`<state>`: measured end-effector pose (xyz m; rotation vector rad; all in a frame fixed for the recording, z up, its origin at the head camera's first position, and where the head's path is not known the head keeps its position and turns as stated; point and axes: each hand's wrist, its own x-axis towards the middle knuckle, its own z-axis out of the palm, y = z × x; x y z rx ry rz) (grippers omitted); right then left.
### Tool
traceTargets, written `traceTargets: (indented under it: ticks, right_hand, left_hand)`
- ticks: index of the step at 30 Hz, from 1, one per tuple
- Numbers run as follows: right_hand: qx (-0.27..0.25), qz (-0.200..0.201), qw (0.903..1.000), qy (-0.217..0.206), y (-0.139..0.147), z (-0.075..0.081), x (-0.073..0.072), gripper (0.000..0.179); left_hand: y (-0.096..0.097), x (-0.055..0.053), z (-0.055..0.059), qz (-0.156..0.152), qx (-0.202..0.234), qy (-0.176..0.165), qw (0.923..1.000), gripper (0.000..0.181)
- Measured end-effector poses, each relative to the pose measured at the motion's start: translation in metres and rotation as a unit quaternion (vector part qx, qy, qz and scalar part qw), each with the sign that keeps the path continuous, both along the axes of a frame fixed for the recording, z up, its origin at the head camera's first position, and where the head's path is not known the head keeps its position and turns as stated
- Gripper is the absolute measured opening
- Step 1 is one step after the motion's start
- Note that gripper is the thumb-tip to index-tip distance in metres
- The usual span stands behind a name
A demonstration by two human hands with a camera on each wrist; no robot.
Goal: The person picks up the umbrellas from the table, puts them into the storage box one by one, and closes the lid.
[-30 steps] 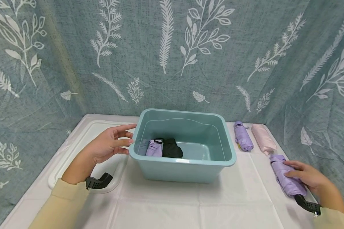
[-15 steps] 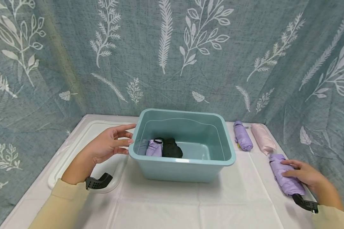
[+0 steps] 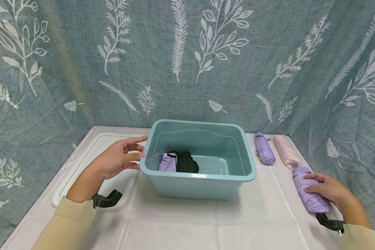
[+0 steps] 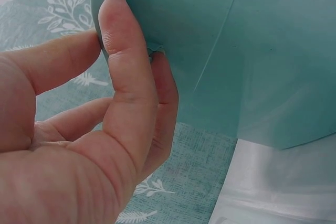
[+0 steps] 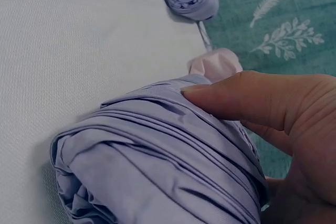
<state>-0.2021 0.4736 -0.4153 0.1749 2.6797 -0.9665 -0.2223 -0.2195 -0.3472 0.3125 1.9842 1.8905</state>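
My right hand (image 3: 328,190) grips a folded lilac umbrella (image 3: 309,194) at the table's right side, fingers and thumb on opposite sides of its body. The right wrist view shows the thumb pressed on the umbrella's pleated fabric (image 5: 152,145). My left hand (image 3: 118,156) touches the left rim of a teal plastic bin (image 3: 190,187) with spread, slightly bent fingers. In the left wrist view its fingertips meet the bin's rim (image 4: 100,3). Inside the bin, at the left, lie a lilac folded umbrella (image 3: 167,163) with a black strap and a black folded umbrella (image 3: 187,163).
Beyond the held umbrella lie a pink folded umbrella (image 3: 286,151) and a second lilac one (image 3: 264,150). A white lid (image 3: 107,187) rests flat left of the bin, partly under my left arm. Patterned teal cloth (image 3: 162,62) hangs behind and beside the white-covered table (image 3: 175,229).
My right hand and the lilac umbrella have shifted slightly to the left. The left hand stays at the bin's rim, and the bin stays in place.
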Motion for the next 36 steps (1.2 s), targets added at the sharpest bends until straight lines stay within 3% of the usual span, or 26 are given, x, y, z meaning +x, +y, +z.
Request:
traceTargets:
  ticks: [5,13,25,31,36]
  right_hand:
    - [0.013,0.010,0.9996,0.021,-0.003,0.000,0.000,0.065]
    - [0.006,0.004,0.9999,0.010,-0.003,0.000,0.001,0.073]
    - [0.013,-0.035,0.9991,0.019,-0.009,-0.004,0.000,0.080]
    - [0.017,-0.050,0.9971,0.054,-0.020,-0.008,0.002,0.082]
    - [-0.027,-0.076,0.9936,0.079,-0.030,-0.012,0.003,0.083]
  left_hand:
    - [0.000,-0.001,-0.001,0.000,-0.002,0.001,1.0000,0.076]
    - [0.001,-0.001,0.000,-0.004,-0.003,0.005,1.0000,0.076]
    - [0.001,0.000,0.002,-0.003,-0.003,0.005,1.0000,0.076]
    - [0.002,0.000,0.002,-0.002,-0.004,0.008,1.0000,0.076]
    - [0.001,0.000,0.002,-0.001,-0.003,0.007,1.0000,0.075]
